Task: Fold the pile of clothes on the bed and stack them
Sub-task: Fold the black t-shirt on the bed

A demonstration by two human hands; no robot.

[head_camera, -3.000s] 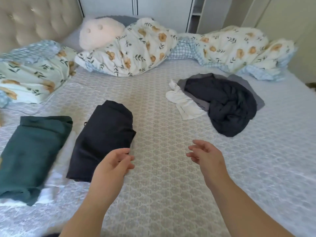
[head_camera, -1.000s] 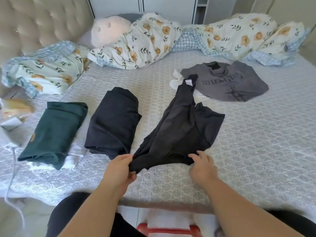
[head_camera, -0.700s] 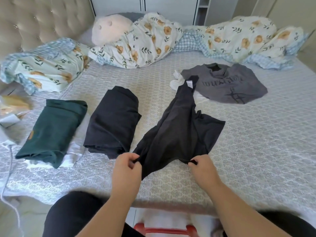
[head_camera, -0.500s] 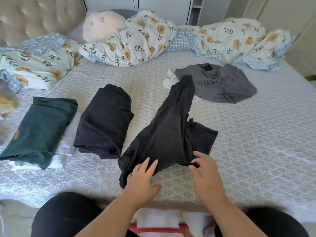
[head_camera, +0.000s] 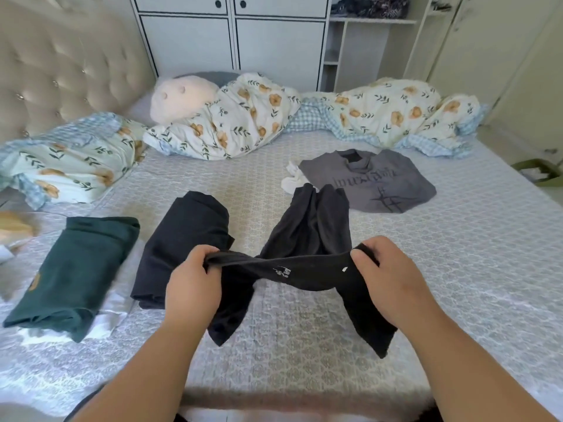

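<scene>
Centre of frame: left hand [head_camera: 193, 283] and right hand [head_camera: 393, 283] each clamp an edge of a black garment [head_camera: 304, 248], lifted above the bed [head_camera: 457, 284]. At left lie a folded green garment [head_camera: 73, 269] and a folded black one [head_camera: 182, 242]; a grey T-shirt [head_camera: 371, 181] lies upper right

Bright and soft all over, like daylight filling a room. Washed out and a bit hazy on the pale quilted bed cover [head_camera: 457, 269], most of all near its right edge and its near left corner. Only faint, gentle shadows under the black cloth garment [head_camera: 304, 269] held up in front. Very dark in the folds of that cloth, so hard to make out. Bent and stretched at the sides, with the beige tufted headboard [head_camera: 61, 71] curving. Smeared and fuzzy along the bottom edge of the bed.
</scene>
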